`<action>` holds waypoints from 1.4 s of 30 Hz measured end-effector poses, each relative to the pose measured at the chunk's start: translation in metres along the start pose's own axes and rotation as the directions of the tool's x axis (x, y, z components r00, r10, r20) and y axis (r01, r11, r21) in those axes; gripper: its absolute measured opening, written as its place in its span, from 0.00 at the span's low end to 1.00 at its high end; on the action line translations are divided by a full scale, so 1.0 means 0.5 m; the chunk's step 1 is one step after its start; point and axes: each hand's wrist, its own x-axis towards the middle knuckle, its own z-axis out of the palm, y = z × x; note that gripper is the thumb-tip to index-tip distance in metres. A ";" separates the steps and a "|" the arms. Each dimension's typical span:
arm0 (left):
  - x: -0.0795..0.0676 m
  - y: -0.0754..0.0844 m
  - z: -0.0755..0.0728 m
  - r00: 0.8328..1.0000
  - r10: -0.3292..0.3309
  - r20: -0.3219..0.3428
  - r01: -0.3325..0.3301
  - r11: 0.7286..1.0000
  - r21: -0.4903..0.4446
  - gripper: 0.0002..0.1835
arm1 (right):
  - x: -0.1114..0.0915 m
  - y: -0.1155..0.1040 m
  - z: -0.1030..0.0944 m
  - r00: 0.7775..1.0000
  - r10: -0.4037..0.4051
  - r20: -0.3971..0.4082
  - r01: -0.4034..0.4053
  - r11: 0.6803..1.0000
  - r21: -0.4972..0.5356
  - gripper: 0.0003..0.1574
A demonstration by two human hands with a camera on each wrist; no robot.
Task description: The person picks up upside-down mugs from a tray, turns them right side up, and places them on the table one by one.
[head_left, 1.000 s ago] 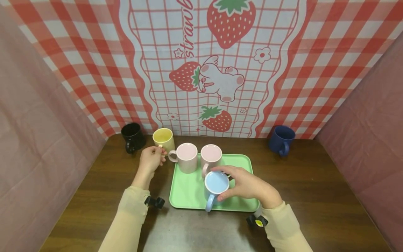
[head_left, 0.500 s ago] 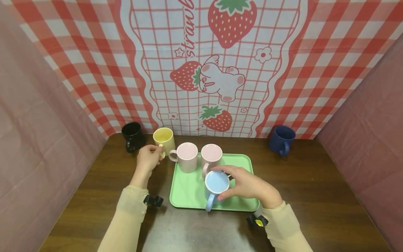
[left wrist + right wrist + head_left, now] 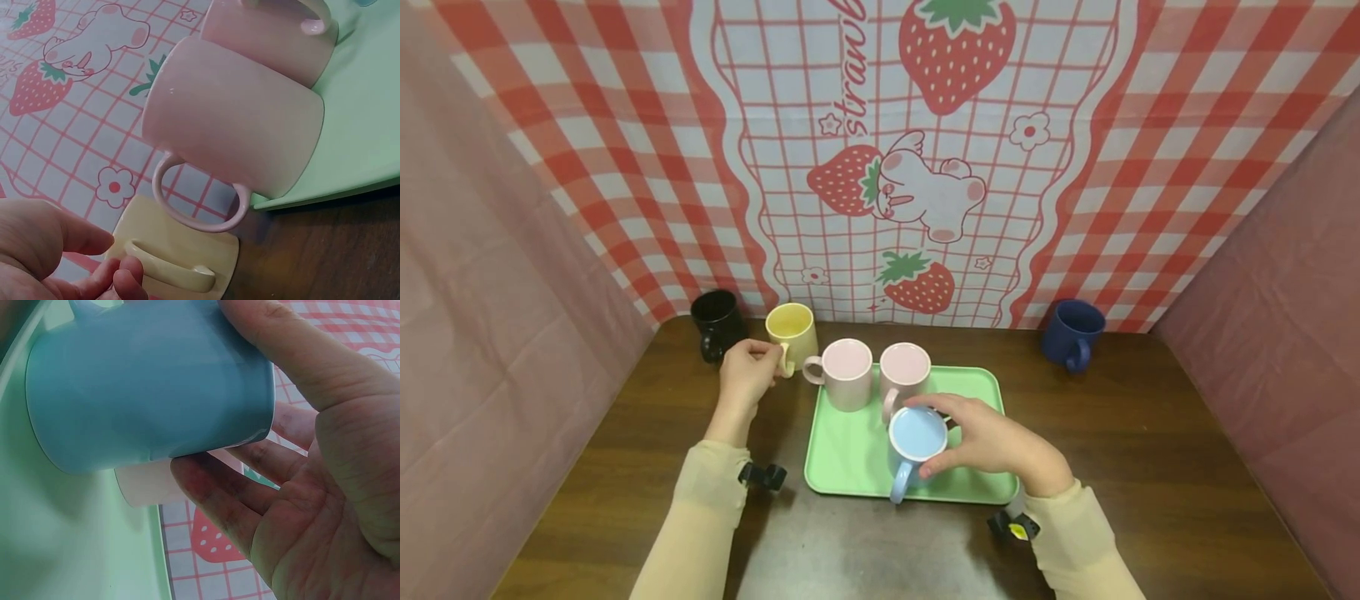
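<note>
Left to right on the desk [image 3: 625, 442]: a black mug [image 3: 719, 318]; the left hand [image 3: 747, 375], its fingers loosely curled and narrowly parted, by the handle of the yellow mug [image 3: 799, 340]; two pink mugs [image 3: 848, 385] and, in the right hand's [image 3: 988, 433] fingers, the blue mug [image 3: 917, 435], on a green tray [image 3: 850, 460].

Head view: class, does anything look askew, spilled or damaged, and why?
The wall cloth looks odd: its lettering and cartoon animal lie sideways, unlike the upright top strawberry. The yellow mug, light blue mug and other mugs stand upright; no spill or damage shows.
</note>
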 end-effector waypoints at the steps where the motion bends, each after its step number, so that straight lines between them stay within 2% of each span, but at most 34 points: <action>1: 0.000 0.002 -0.001 1.000 0.000 0.001 0.000 1.000 0.002 0.12 | 0.000 0.000 0.000 1.000 0.004 0.001 -0.004 1.000 0.005 0.53; 11: -0.002 0.014 -0.007 1.000 0.014 -0.010 -0.013 1.000 0.015 0.12 | 0.000 -0.001 -0.001 1.000 0.021 0.003 -0.021 1.000 0.023 0.54; 22: -0.011 0.043 -0.022 0.999 0.028 -0.037 -0.029 0.999 -0.037 0.11 | 0.000 -0.003 -0.001 1.000 0.010 -0.001 -0.010 1.000 0.009 0.54; 28: -0.019 0.060 -0.027 0.997 0.067 -0.048 -0.068 0.998 -0.009 0.11 | 0.000 -0.001 0.000 1.000 -0.012 -0.009 0.012 1.000 -0.004 0.53; 30: -0.024 0.065 -0.026 0.993 0.101 -0.053 -0.100 0.995 0.027 0.12 | 0.000 -0.002 0.000 1.000 -0.011 -0.006 0.011 1.000 0.001 0.53; 34: -0.033 0.070 -0.019 0.979 0.197 -0.043 -0.191 0.975 0.114 0.12 | 0.000 -0.003 -0.001 1.000 0.002 0.005 -0.002 1.000 0.022 0.54; 37: -0.036 0.069 -0.009 0.959 0.284 -0.011 -0.279 0.947 0.161 0.12 | -0.001 -0.004 -0.002 1.000 0.021 0.015 -0.021 0.999 0.031 0.54; 39: -0.037 0.068 -0.003 0.938 0.347 0.022 -0.346 0.923 0.167 0.11 | -0.001 -0.005 -0.002 1.000 0.026 0.017 -0.026 0.999 0.028 0.55; 42: -0.038 0.065 0.003 0.897 0.437 0.074 -0.443 0.878 0.180 0.09 | -0.001 -0.004 -0.001 0.999 0.029 0.019 -0.029 0.999 0.027 0.55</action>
